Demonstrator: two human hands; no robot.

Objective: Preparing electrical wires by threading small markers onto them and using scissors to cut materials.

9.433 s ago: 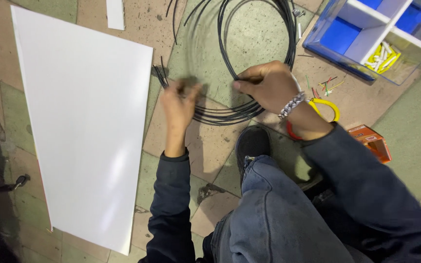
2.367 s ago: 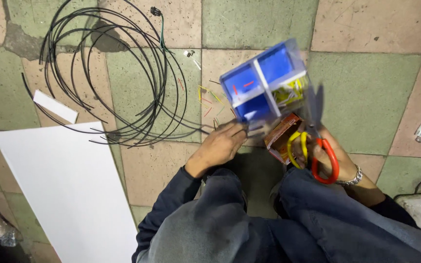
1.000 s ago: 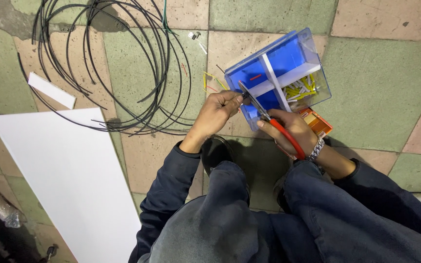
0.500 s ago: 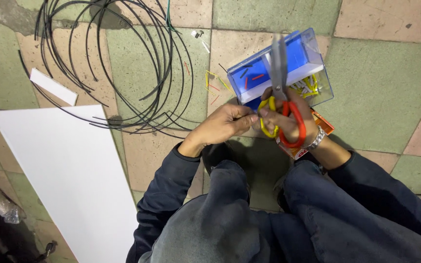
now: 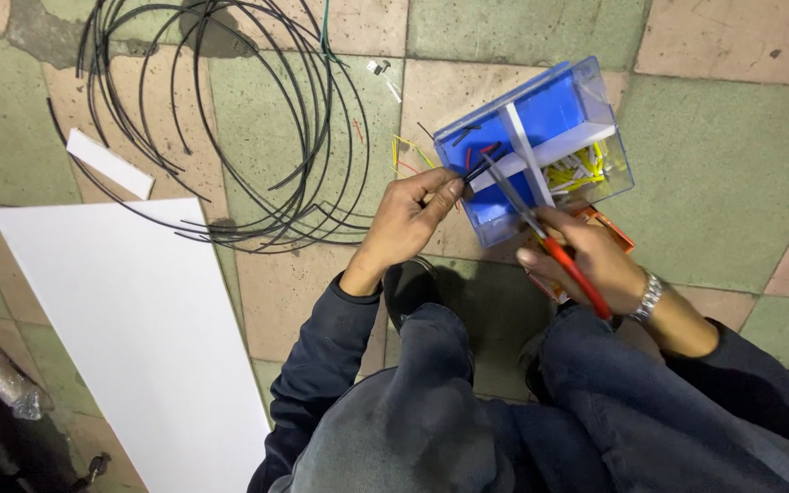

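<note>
My left hand [image 5: 405, 222] pinches a short piece of black wire [image 5: 473, 171] over the near corner of a blue divided plastic box [image 5: 541, 119]. My right hand [image 5: 586, 260] grips red-handled cutters [image 5: 541, 233], whose blades point up and left and meet the wire at the box's edge. The box holds short black and red bits in one compartment and yellow and white bits in another. A watch sits on my right wrist.
A loose coil of black cable [image 5: 230, 119] lies on the tiled floor at upper left. A large white board [image 5: 130, 329] and a small white strip [image 5: 110, 164] lie to the left. An orange packet [image 5: 609, 228] peeks from under my right hand. My knees fill the bottom.
The cutters have swung from upright with handles spread to lying diagonal, tip now at the wire held by my left hand. The left hand has moved slightly toward the box.
</note>
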